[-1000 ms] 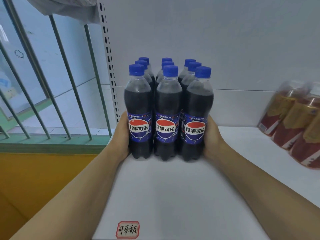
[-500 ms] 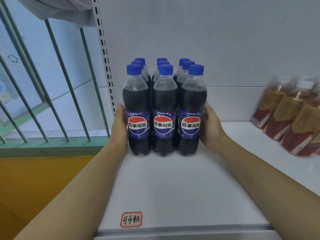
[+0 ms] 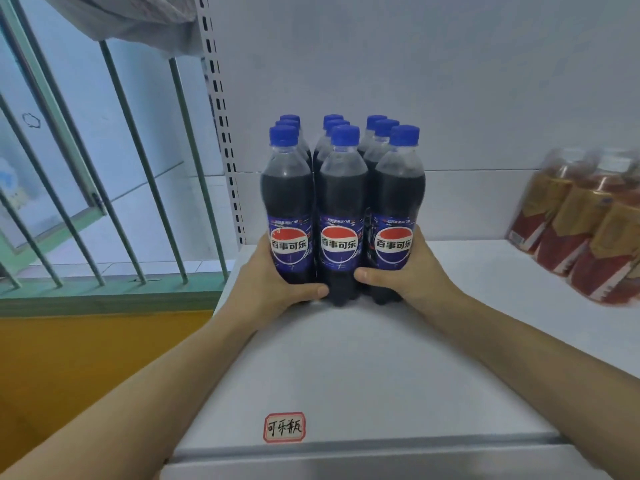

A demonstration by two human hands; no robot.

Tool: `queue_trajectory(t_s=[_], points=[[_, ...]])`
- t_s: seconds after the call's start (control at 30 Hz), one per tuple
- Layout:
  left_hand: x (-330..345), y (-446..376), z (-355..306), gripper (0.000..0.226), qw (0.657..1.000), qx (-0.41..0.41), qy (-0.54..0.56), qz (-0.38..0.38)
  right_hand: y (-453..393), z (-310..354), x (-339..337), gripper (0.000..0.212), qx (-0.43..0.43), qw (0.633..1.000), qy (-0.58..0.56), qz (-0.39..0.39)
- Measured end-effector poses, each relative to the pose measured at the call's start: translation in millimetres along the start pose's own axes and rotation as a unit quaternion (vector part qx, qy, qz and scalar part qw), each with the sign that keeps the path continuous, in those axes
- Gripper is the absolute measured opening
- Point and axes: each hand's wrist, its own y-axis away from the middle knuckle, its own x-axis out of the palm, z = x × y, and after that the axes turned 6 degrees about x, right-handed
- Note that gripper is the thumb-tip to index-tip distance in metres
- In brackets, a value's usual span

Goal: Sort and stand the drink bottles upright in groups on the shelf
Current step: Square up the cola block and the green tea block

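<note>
Fingers of the left hand (image 3: 273, 285) curl round the left side of the cola bottles (image 3: 343, 209), thumb across the front; the right hand (image 3: 405, 271) grips the right side likewise. The nine bottles stand upright in three rows on the white shelf (image 3: 346, 358), toward its far left. Each smooth clear plastic bottle holds dark cola under a ribbed blue cap. Amber tea bottles (image 3: 581, 233) stand far right, blurred. A red-edged label (image 3: 284, 427) sits near.
</note>
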Motion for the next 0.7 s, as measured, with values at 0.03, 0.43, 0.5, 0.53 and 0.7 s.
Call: queue_trajectory(t_s=[0.03, 0.43, 0.5, 0.53, 0.7], points=[[1, 0, 0, 0.102, 1.000, 0.001, -0.011, -0.016, 2, -2, 1, 0.100, -0.005, 1.000, 0.005, -0.006], [4, 0, 5, 0.106, 0.998, 0.002, -0.054, -0.033, -3, -10, 2, 0.100, -0.024, 0.998, 0.046, -0.028], [4, 1, 2, 0.110, 0.998, -0.001, -0.055, -0.036, -1, -8, 2, 0.101, -0.021, 0.998, 0.052, -0.028], [3, 2, 1, 0.112, 0.998, -0.003, -0.054, -0.036, -1, -6, 2, 0.101, -0.018, 0.998, 0.053, -0.026], [-1, 10, -7, 0.114, 0.995, -0.023, -0.092, -0.018, 9, 2, -1, 0.104, 0.008, 0.997, 0.080, -0.020]])
